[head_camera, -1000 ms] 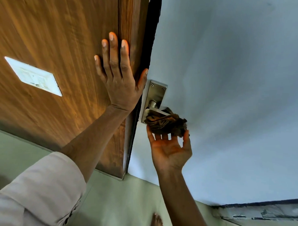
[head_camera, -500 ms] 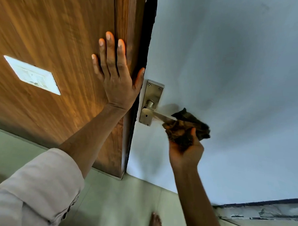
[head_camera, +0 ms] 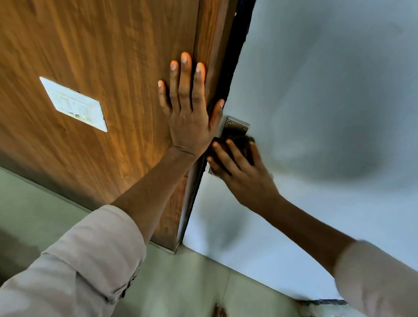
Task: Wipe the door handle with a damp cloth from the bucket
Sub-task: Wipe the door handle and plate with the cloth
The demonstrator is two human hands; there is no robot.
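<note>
My left hand (head_camera: 189, 112) lies flat with fingers spread on the brown wooden panel (head_camera: 100, 59), beside the door's edge. My right hand (head_camera: 240, 170) presses a dark brown cloth (head_camera: 239, 142) against the metal door handle plate (head_camera: 236, 126) on the pale grey door (head_camera: 336, 91). Only the plate's screwed top end and a sliver of its bottom corner show. The lever is hidden under the cloth and my fingers. No bucket is in view.
A white switch plate (head_camera: 73, 103) is set in the wooden panel to the left. Pale green floor tiles (head_camera: 187, 288) run below, with a bare foot (head_camera: 220, 315) at the bottom edge. A worn threshold strip (head_camera: 335, 312) lies at the lower right.
My right hand has moved the cloth left from the lever's outer end onto the plate by the door's edge, turning palm-down over it. My left hand has stayed flat on the wood.
</note>
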